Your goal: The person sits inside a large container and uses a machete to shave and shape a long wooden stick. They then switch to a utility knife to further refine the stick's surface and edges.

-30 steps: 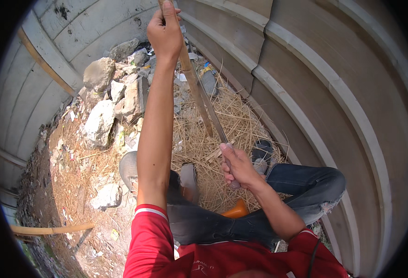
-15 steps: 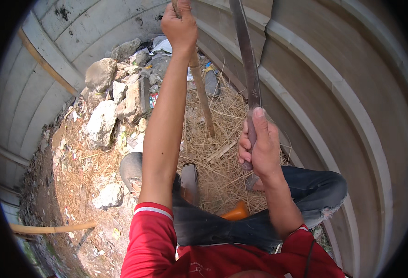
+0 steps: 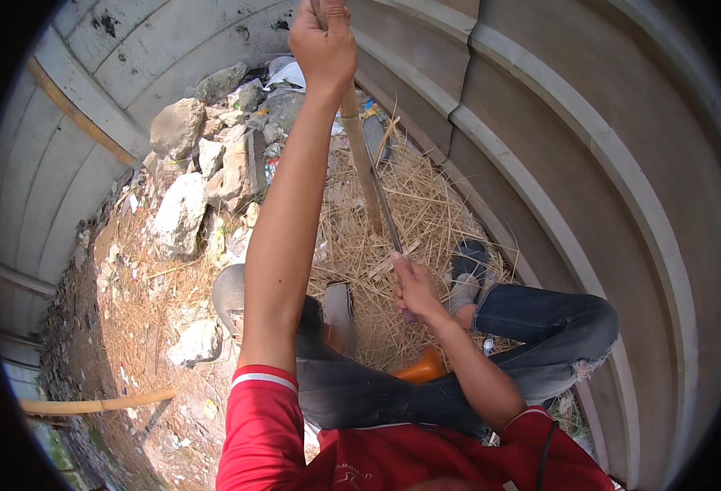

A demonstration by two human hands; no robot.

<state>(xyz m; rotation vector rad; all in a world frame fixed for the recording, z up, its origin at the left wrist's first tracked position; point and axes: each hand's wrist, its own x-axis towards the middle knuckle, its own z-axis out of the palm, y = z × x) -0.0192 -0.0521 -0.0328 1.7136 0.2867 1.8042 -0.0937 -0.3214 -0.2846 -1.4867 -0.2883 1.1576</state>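
My left hand (image 3: 324,54), arm stretched far forward, grips the upper part of a wooden stick (image 3: 357,146). The stick leans slightly, its lower end among the pale straw and wood chips on the ground. In front of my knees my right hand (image 3: 416,290) is closed round the handle of a machete (image 3: 388,211). Its dark blade points up and away, edge-on to the view, along the right side of the stick. The blade seems to meet the stick near its middle; the exact contact cannot be made out.
Corrugated metal sheeting (image 3: 557,164) rises close on the right; a pale panel wall (image 3: 189,49) curves behind. Rocks (image 3: 182,214) and litter lie at the left. An orange plastic object (image 3: 423,367) sits between my legs. A wooden pole (image 3: 99,405) juts in at lower left.
My right hand has swung the machete down and leftward, from raised beside the metal wall to alongside the stick. My left hand stays on the stick, shifted slightly right.
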